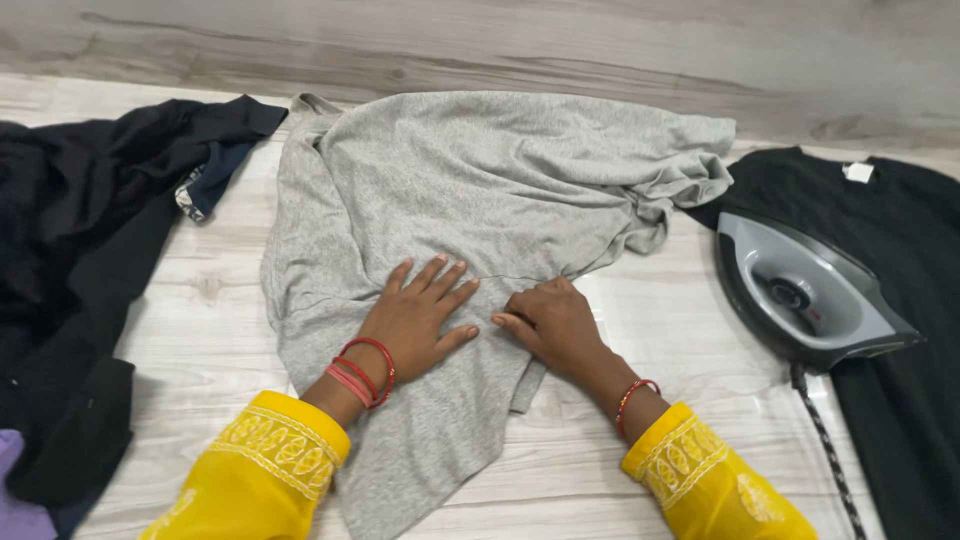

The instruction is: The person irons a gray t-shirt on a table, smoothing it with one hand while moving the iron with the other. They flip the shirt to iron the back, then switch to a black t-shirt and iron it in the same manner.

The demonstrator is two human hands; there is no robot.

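A crumpled grey knit garment [470, 190] lies spread over a pale wood-grain surface [200, 320]. My left hand [415, 320] rests flat on the cloth near its lower middle, fingers spread. Just to its right, my right hand [550, 322] has its fingers curled down onto the fabric at a fold edge. Whether it pinches the cloth or only presses it is not clear. Both arms wear yellow embroidered sleeves and red bangles.
A grey and black clothes iron [805, 295] sits at the right on a black garment [900, 350], its braided cord [825, 440] trailing toward the front edge. A heap of dark clothes [80, 280] covers the left side. A wooden wall panel [500, 40] runs behind.
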